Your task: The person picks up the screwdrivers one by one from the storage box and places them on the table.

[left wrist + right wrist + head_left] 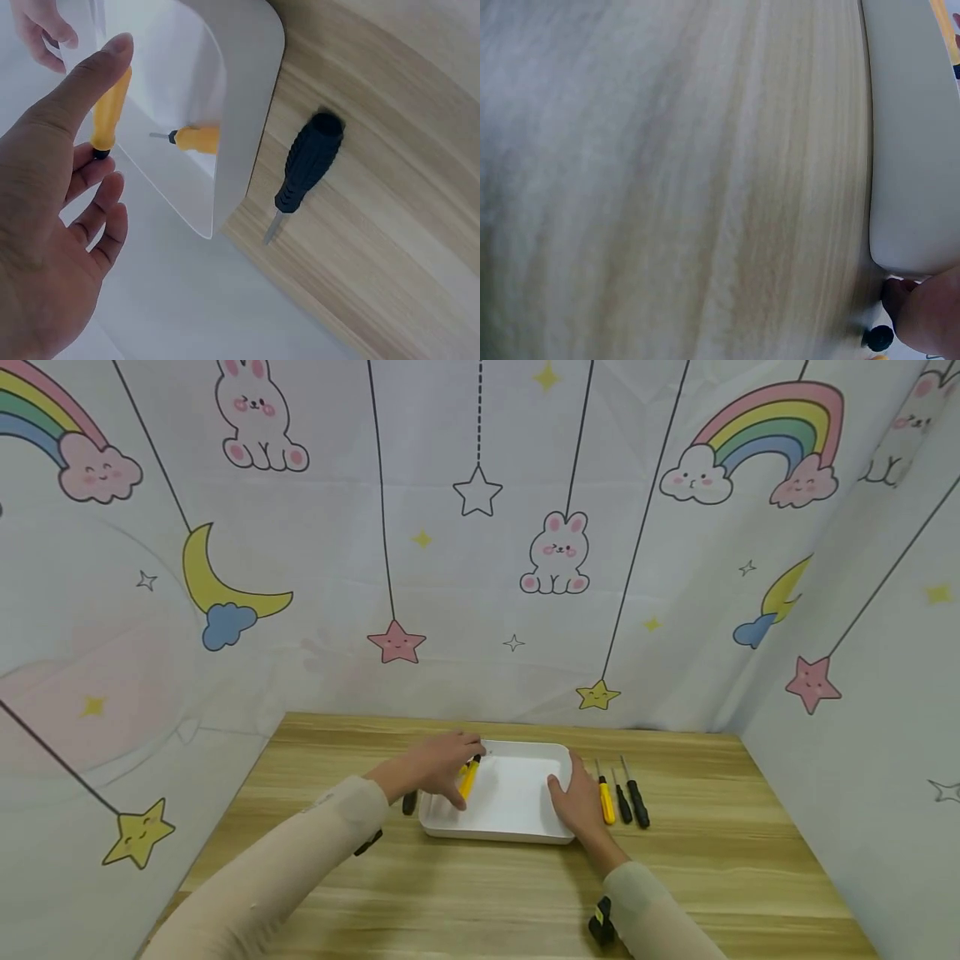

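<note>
My left hand (441, 767) is over the left end of a white tray (517, 789) and pinches a yellow-handled screwdriver (112, 109) between thumb and fingers. Inside the tray, in the left wrist view, lies a second yellow screwdriver (196, 139) with a black collar and a metal shaft. At the tray's right side, my right hand (579, 800) grips the wall, thumb over the rim and fingers outside. A black-handled screwdriver (309, 161) rests on the table just outside the tray's left end. In the right wrist view that hand (934, 315) shows only in part.
Right of the tray lie a yellow screwdriver (606, 802), a slim black screwdriver (623, 805) and a thicker black screwdriver (638, 806), side by side. The wood-grain table (480, 893) ends at a patterned cloth (465, 685) behind, with more cloth along both sides.
</note>
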`<state>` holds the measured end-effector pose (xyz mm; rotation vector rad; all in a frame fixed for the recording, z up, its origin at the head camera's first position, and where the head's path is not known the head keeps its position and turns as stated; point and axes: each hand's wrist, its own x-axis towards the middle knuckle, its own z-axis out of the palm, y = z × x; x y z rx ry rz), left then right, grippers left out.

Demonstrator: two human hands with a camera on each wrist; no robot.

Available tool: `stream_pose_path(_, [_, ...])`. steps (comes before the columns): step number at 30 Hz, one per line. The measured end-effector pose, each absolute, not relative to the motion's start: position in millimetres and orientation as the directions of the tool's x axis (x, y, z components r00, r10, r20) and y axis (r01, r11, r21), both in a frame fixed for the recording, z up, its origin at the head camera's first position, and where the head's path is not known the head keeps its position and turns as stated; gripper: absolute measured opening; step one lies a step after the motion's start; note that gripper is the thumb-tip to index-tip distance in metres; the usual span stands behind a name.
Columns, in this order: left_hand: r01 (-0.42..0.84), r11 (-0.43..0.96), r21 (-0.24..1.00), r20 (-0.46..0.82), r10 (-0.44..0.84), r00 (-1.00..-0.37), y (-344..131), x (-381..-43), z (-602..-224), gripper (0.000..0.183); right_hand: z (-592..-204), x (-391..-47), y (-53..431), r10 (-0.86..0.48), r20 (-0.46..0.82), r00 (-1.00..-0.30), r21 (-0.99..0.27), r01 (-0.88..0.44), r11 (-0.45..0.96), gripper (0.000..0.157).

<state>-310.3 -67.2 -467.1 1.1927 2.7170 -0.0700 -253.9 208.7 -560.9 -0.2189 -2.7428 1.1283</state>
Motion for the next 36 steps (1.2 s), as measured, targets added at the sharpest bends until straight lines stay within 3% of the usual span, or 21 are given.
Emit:
stream_pose_path(12, [0.727, 0.686, 0.012, -0.118, 0.723, -0.681, -84.7, -315.2, -458.7, 0.102, -560.2, -253.0, 208.6, 0.191, 0.094, -0.977, -0.705, 0.070, 0.706, 0.070])
stream_pose_path(36, [0.700, 0.713, 0.042, -0.122, 0.699, -0.705, -110.2, -317.6, -447.9, 0.101, -563.5, -251.8, 209.1, 0.182, 0.120, -0.976, -0.717, 0.041, 0.696, 0.069])
